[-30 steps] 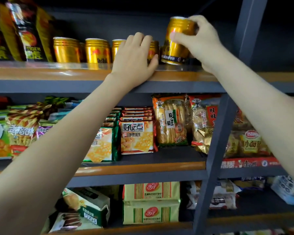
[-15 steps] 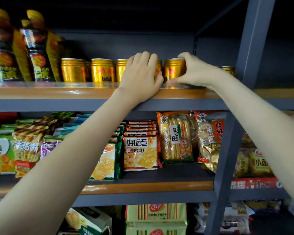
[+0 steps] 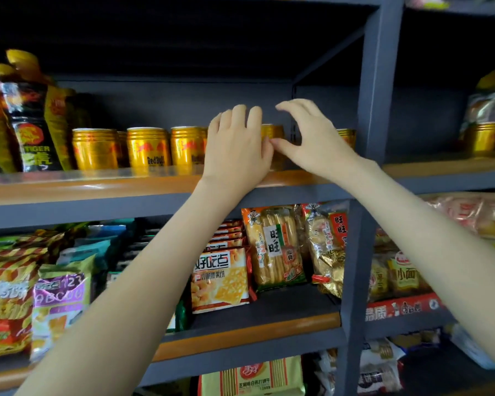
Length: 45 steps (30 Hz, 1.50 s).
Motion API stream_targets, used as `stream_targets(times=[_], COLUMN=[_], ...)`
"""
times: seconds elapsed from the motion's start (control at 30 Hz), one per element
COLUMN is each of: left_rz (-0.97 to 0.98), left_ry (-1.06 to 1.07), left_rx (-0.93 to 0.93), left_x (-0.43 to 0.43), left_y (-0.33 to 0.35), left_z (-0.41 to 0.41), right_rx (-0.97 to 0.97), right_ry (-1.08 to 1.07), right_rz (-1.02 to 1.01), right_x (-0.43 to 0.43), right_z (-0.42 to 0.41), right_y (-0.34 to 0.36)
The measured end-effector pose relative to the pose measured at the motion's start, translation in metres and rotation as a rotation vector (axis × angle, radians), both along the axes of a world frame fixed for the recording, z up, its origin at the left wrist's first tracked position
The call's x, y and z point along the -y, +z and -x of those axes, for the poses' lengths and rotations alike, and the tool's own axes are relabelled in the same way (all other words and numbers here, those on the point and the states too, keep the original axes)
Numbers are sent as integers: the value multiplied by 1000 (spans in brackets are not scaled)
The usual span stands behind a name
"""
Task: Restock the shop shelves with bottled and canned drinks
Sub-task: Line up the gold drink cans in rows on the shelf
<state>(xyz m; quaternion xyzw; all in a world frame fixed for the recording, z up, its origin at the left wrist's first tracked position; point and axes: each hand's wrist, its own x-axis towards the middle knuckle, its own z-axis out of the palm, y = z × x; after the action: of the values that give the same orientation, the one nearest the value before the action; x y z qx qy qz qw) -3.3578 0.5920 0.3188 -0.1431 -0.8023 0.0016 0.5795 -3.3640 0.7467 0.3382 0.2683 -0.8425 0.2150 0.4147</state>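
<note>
Can (image 3: 274,132) on shelf (image 3: 97,187), L hand (image 3: 236,148), R hand (image 3: 316,140) open beside

Along the front edge of the upper shelf (image 3: 97,210) you have cans (image 3: 147,150) of shiny gold metal with ribbed rims. At its left end the bottles (image 3: 30,130) wear glossy printed plastic wrap. The shelf's front lip (image 3: 83,190) looks like smooth varnished wood, topped by a clear plastic strip (image 3: 69,175). The upright (image 3: 375,81) is matt grey painted metal. Below, your cracker packets (image 3: 220,278) are slick plastic film, and one bag (image 3: 330,261) is crinkled gold foil.
</note>
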Motion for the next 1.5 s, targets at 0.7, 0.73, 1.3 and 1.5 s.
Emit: stream_targets(times=[0.7,0.73,1.3,1.5], left_rz=[106,76,312,352], left_ry=[231,258,523,542], left_rx=[61,152,899,894], left_x=[-286,-290,-265,-269], left_y=[31,37,83,68], left_z=[75,87,222,235], right_rx=[214,273,787,685], right_ry=[-133,-142,115,0], right_rz=[-218,-244,-115,-77], right_x=[-284,-286,-276,-270], right_z=[122,138,301,316], right_y=[40,43,55,45])
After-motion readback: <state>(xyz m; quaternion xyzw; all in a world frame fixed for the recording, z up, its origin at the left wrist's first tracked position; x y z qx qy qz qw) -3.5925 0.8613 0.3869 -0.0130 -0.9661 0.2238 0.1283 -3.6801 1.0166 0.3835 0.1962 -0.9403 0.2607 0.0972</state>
